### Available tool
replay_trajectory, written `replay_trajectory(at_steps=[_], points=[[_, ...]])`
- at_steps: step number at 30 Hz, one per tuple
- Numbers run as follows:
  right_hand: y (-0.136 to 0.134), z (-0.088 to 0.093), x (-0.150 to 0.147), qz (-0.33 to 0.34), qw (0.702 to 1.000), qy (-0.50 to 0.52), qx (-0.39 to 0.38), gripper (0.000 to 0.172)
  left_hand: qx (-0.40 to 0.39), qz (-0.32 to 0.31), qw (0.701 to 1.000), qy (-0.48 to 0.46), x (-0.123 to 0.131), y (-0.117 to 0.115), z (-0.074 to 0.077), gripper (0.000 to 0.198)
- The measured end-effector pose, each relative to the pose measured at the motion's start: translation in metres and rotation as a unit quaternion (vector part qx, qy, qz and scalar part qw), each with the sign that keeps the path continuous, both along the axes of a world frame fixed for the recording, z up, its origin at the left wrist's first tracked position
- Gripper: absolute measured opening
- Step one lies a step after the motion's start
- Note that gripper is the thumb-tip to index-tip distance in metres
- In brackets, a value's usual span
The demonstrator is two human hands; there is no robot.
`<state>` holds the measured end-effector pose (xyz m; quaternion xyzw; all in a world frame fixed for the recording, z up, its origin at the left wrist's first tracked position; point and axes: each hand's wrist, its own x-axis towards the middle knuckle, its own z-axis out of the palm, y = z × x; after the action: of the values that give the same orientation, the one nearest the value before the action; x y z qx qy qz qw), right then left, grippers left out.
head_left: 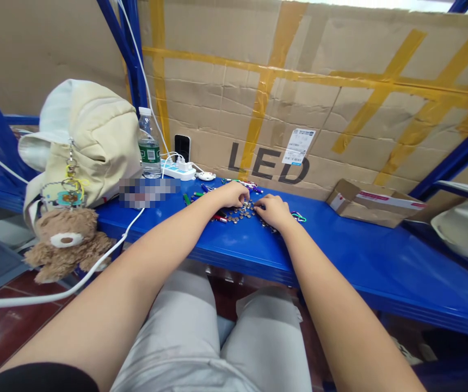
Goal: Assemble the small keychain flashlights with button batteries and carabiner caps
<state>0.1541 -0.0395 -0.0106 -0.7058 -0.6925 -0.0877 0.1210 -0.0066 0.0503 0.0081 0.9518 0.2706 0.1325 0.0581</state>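
My left hand (234, 194) is bent down at the far side of a spread of small, round, coin-like metal pieces (236, 220), its fingers curled together. What lies between its fingertips is too small to tell. Across from it, my right hand (275, 211) rests at the right edge of the same pieces, thumb and fingers drawn together; its fingertips' contents cannot be made out. Red sticks (220, 218) lie below my left wrist, and green ones (186, 200) lie to its left. Blue and purple slim items (255, 188) are behind my hands. A green clip-like loop (299, 216) sits right of my right hand.
On the blue shelf (234, 247) stand a cream backpack (107, 141) with a teddy bear charm (66, 239), a water bottle (149, 144) and a power strip (179, 171). An open cardboard box (375, 204) is at right. A white cable (107, 256) crosses the left.
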Motion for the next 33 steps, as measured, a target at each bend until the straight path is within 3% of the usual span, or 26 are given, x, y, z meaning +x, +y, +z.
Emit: replay_trajectory(at_steps=[11, 20, 26, 33], points=[[0.002, 0.000, -0.001, -0.021, 0.999, 0.018, -0.019, 0.019, 0.016, 0.032, 0.999, 0.026, 0.010, -0.006, 0.001, 0.023], [0.002, 0.000, 0.000, -0.017, 0.999, 0.044, 0.002, 0.012, -0.023, 0.032, 0.999, -0.017, 0.008, -0.008, 0.000, 0.034], [-0.003, 0.002, 0.000, -0.005, 0.999, 0.053, 0.005, 0.010, -0.072, 0.008, 0.997, -0.026, 0.001, -0.004, 0.001, 0.025], [-0.001, 0.002, 0.005, -0.021, 0.997, 0.070, 0.030, 0.021, 0.031, 0.030, 0.999, -0.034, 0.012, 0.010, 0.001, 0.019]])
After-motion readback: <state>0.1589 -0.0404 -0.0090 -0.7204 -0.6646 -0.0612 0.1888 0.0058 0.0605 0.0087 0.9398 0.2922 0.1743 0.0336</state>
